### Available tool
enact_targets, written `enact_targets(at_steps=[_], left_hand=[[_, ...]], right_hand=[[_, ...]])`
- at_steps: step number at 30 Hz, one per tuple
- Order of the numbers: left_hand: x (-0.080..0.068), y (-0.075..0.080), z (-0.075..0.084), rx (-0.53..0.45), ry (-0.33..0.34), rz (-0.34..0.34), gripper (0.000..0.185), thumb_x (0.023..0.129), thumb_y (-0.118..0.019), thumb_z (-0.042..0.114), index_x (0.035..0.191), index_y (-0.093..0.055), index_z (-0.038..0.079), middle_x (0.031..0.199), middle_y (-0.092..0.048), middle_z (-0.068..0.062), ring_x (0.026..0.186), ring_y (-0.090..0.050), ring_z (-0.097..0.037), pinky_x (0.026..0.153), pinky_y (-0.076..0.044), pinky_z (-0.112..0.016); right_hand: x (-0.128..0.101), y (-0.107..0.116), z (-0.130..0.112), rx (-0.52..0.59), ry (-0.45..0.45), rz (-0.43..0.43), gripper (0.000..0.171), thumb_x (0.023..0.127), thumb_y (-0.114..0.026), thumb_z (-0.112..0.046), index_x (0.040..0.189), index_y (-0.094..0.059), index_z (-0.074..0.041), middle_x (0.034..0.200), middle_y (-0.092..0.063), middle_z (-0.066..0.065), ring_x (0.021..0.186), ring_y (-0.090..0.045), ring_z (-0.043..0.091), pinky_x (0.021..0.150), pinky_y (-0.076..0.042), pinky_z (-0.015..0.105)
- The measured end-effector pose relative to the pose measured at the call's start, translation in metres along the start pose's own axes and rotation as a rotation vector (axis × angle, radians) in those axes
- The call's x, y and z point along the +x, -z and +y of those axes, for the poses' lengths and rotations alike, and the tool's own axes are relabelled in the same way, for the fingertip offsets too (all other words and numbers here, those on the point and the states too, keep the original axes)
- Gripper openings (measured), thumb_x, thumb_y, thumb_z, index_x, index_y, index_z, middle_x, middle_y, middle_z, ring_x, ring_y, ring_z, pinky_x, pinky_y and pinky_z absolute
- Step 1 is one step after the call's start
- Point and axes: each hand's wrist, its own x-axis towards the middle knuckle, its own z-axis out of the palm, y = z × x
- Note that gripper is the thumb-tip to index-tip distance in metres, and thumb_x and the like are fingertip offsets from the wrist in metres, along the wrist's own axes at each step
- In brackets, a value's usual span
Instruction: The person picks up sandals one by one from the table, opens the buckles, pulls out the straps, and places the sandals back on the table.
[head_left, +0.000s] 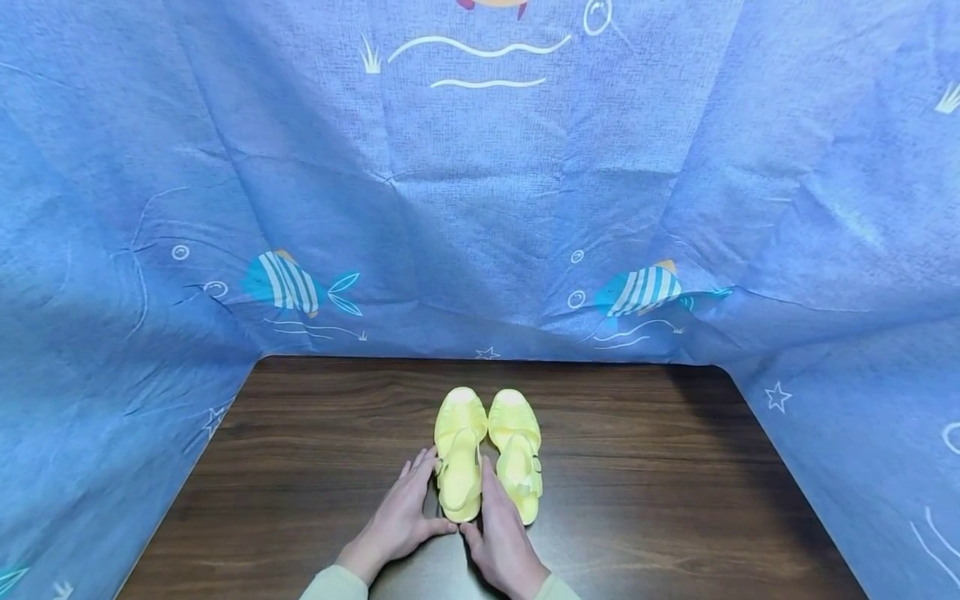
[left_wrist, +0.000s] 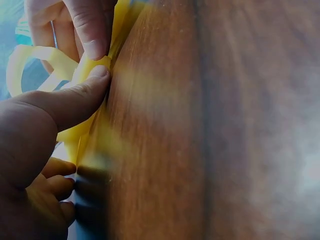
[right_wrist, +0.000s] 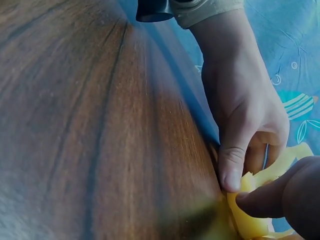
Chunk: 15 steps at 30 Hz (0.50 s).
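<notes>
Pale green sleeves (head_left: 335, 585) sat at the bottom edge of my head view, and out of them reached the person's two hands, which I watched from afar. The left hand (head_left: 401, 517) had its fingers stretched along the outer side of the left shoe (head_left: 459, 458), its thumb turned in behind the heel. The right hand (head_left: 501, 542) had its fingers between the shoes, against the left shoe's inner side, with its thumb at the heel too, near the other thumb. I read both hands as fairly wide, fingers mostly straight, touching that shoe from two sides.

On my wrist feeds, both thumbs met the yellow heel. The left shoe, a sandal with a back strap, stood sole down on the dark wooden surface (head_left: 637, 475), toe pointing away from the person. The right shoe (head_left: 516, 454), its yellow mate, stood just beside it, facing the same way. Behind the surface and along its sides, I saw a blue cloth (head_left: 480, 208) printed with striped fish (head_left: 283, 283).
</notes>
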Motion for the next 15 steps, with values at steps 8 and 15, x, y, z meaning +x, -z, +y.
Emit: enact_targets(at_steps=[8,15], left_hand=[[-0.011,0.002,0.0,-0.018,0.014,-0.019,0.084,0.068,-0.098,0.024,0.137,-0.055,0.002,0.159,-0.043,-0.028,0.15,-0.035,-0.049,0.123,-0.026,-0.064],[-0.025,0.005,0.002,-0.029,0.008,-0.028,0.084,0.065,-0.099,0.026,0.133,-0.056,0.001,0.157,-0.045,-0.029,0.149,-0.037,-0.049,0.122,-0.026,-0.064]], right_hand=[[-0.004,0.005,-0.002,0.104,-0.011,-0.006,0.095,0.075,-0.091,0.002,0.153,-0.038,0.012,0.147,-0.056,0.027,0.133,-0.057,0.034,0.104,-0.055,0.043],[-0.008,0.008,-0.002,0.263,-0.069,-0.103,0.09,0.073,-0.092,0.002,0.15,-0.045,0.0,0.141,-0.06,0.014,0.126,-0.063,0.025,0.097,-0.057,0.028]])
